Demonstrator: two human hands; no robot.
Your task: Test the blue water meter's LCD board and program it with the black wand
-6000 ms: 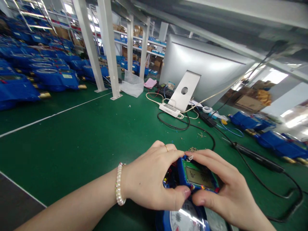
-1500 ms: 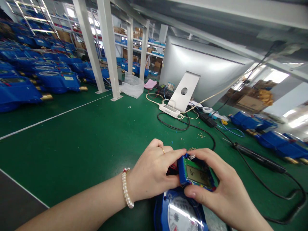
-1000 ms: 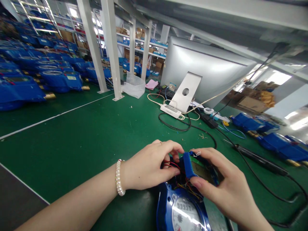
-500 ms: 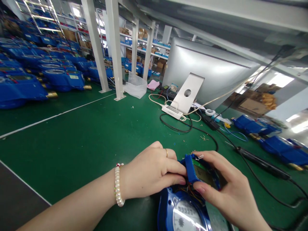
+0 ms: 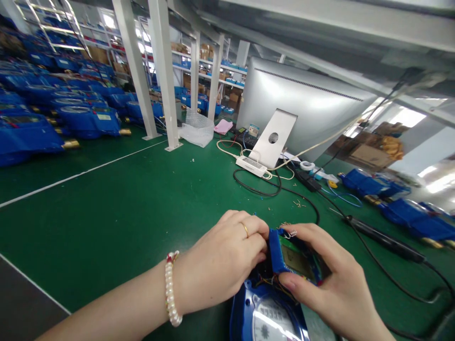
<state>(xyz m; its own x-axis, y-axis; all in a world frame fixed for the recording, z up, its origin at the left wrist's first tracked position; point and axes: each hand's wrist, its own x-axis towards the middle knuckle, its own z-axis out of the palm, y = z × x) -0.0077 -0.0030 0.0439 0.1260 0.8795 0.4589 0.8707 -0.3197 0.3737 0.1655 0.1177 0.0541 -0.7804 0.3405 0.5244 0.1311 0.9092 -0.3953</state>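
Observation:
A blue water meter (image 5: 241, 303) with a round dial (image 5: 272, 319) lies at the bottom of the view, its electronics compartment uncovered and thin wires (image 5: 266, 279) showing. Between thumb and fingers, my right hand (image 5: 337, 274) holds an LCD display module (image 5: 293, 258), a green circuit board in a blue frame, tilted up over the compartment. A small coiled spring (image 5: 292, 233) shows at the module's top edge by my fingertips. My left hand (image 5: 227, 251), with a ring and a pearl bracelet, is closed at the module's left side. Whatever its fingertips grip is hidden.
A monitor (image 5: 302, 104) stands on the green bench (image 5: 106, 227) behind a white power adapter (image 5: 251, 166) and looped cables. A black electric screwdriver (image 5: 387, 239) lies to the right, with small screws (image 5: 299, 203) nearby. Blue meters (image 5: 88, 121) crowd the left; more (image 5: 415, 218) lie right.
My left hand has drawn its fingers in and shifted slightly left of the module. My right hand keeps hold of the display module, which sits slightly further left. The view has moved a little.

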